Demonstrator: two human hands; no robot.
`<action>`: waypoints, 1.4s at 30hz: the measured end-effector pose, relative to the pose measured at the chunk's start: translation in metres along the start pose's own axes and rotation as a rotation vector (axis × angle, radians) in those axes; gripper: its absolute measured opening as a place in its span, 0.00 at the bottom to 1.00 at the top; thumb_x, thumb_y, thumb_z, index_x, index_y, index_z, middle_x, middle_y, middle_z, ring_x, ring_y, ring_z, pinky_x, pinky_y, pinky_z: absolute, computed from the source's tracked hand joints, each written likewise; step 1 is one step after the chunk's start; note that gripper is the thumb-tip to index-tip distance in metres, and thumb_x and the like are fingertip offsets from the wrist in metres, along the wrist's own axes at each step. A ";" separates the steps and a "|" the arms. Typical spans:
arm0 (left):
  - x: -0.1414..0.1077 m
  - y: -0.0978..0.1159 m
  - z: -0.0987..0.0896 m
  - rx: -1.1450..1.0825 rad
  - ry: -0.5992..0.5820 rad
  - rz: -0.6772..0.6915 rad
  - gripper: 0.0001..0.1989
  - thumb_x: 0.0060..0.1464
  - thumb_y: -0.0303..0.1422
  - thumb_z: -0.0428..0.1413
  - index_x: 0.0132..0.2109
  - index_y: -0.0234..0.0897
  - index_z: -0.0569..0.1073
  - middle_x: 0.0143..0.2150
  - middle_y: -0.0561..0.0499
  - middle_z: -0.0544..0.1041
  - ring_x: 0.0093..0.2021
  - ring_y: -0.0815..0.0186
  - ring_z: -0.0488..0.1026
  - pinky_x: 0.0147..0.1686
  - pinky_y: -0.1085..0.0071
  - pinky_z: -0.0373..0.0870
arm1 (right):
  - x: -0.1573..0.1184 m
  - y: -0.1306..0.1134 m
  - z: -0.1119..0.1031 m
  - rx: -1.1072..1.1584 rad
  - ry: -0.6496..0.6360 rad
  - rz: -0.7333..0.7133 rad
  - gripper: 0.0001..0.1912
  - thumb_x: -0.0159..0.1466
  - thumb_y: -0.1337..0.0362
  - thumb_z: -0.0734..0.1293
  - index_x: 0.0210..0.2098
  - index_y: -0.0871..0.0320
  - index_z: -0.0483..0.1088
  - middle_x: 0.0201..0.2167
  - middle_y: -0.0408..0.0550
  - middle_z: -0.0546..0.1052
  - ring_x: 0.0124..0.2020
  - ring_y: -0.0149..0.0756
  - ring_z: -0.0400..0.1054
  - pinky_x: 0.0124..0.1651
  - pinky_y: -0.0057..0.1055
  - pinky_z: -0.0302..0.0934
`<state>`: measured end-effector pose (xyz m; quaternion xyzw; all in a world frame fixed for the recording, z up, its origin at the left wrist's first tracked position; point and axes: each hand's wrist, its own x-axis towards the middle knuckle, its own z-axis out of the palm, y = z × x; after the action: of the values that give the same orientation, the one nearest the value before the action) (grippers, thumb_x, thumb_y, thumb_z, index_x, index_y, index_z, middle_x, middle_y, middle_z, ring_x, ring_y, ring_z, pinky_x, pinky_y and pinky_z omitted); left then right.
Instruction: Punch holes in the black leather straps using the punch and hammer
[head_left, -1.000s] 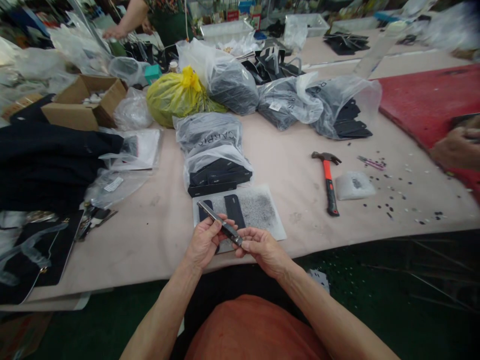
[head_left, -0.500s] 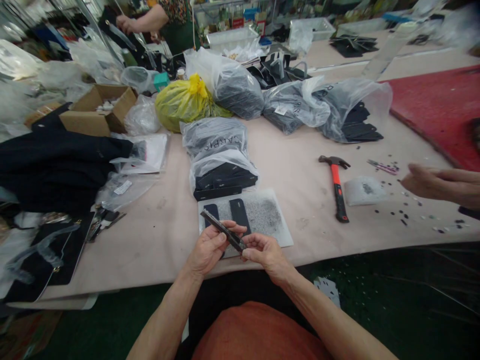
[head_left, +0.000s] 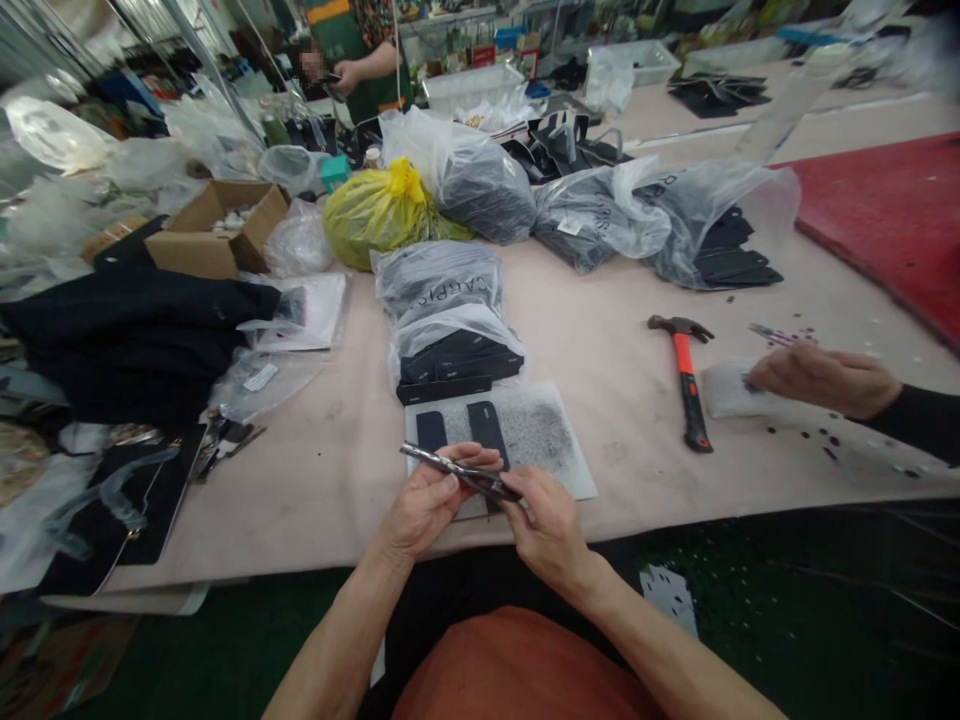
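My left hand (head_left: 420, 508) and my right hand (head_left: 551, 522) hold a long, narrow, dark metal tool (head_left: 469, 474) with a worn, shiny surface; its exact kind is unclear. The left fingers support its middle from below, with the thumb on top. At its right end, the right thumb and fingers pinch it. Below lies a white board (head_left: 574, 465) covered in dark specks. Two flat black pieces with rounded ends, a left piece (head_left: 430, 428) and a right piece (head_left: 488, 432), rest on it, partly hidden by my hands.
Behind the board is an open plastic bag (head_left: 442, 285) of black pieces. A claw hammer (head_left: 686, 385) with an orange-black handle lies to the right. Another person's hand (head_left: 832, 380) is over a white block (head_left: 724, 390). A yellow bag (head_left: 375, 210) and a cardboard box (head_left: 217, 230) stand farther back.
The metal tool has turned closer to level in my hands, and my right hand has shifted slightly right. The other person's hand at right has moved left onto the white block.
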<state>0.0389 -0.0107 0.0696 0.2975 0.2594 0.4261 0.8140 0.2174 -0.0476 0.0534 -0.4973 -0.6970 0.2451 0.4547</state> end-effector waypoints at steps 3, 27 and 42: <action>-0.002 0.002 0.005 -0.009 0.014 -0.013 0.22 0.53 0.33 0.59 0.54 0.34 0.69 0.58 0.37 0.71 0.60 0.49 0.66 0.63 0.49 0.53 | -0.002 0.004 0.000 -0.165 0.051 -0.205 0.15 0.62 0.74 0.60 0.46 0.57 0.68 0.37 0.53 0.75 0.38 0.40 0.68 0.40 0.40 0.62; 0.019 -0.006 -0.004 0.394 0.280 0.030 0.13 0.53 0.34 0.60 0.46 0.34 0.72 0.39 0.45 0.80 0.40 0.60 0.77 0.45 0.63 0.72 | 0.014 0.013 0.014 0.942 -0.348 0.748 0.16 0.58 0.52 0.67 0.27 0.60 0.67 0.24 0.42 0.71 0.19 0.26 0.61 0.25 0.26 0.55; 0.113 -0.009 -0.040 0.767 0.412 0.312 0.13 0.52 0.37 0.60 0.43 0.36 0.73 0.40 0.48 0.80 0.41 0.63 0.76 0.47 0.64 0.70 | 0.022 0.050 0.017 -0.526 -0.325 -0.066 0.22 0.64 0.62 0.63 0.57 0.58 0.64 0.60 0.54 0.66 0.62 0.48 0.54 0.64 0.50 0.45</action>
<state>0.0735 0.0911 0.0171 0.5218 0.5065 0.4672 0.5029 0.2241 -0.0060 0.0144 -0.5292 -0.8159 0.1177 0.2010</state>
